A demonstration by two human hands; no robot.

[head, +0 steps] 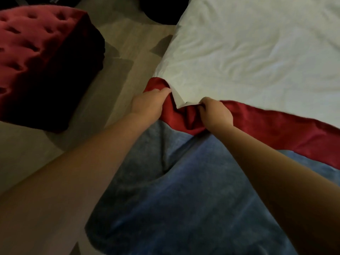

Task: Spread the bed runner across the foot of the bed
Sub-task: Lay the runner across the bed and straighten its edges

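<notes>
- Two bare hands grip one long strip of cloth, the bed runner [276, 129]. It is deep red and smooth with a faint satin sheen. It lies along the near edge of the bed [248, 61], from the corner at 11 o'clock out to the frame edge at 3 o'clock.
- The left hand [149, 104] sits just above centre, toward 11 o'clock. Its fingers bend down over the runner's end where it wraps the bed corner, clutching the red cloth.
- The right hand [216, 114] is near it, at 1 o'clock from centre. Its fingers are curled tight, pinching a bunched fold at the runner's upper edge, where red meets white.
- Between the hands the runner is crumpled into deep folds, and a small peak of white sheet pokes up. Past the right hand it lies as a flatter band, widening toward 3 o'clock.
- The bed cover is white, matte and softly wrinkled, filling the quarter from 12 to 3 o'clock.
- The ottoman [36, 52] at 10 o'clock is blocky, in red velvet. Its top is button-tufted with deep dimples, and its sides are in dark shadow.
- The floor [125, 57] between ottoman and bed is pale, with a plank-like grain.
- The jeans [184, 199] at 6 o'clock are faded, mottled blue denim, meeting the runner's lower edge.
</notes>
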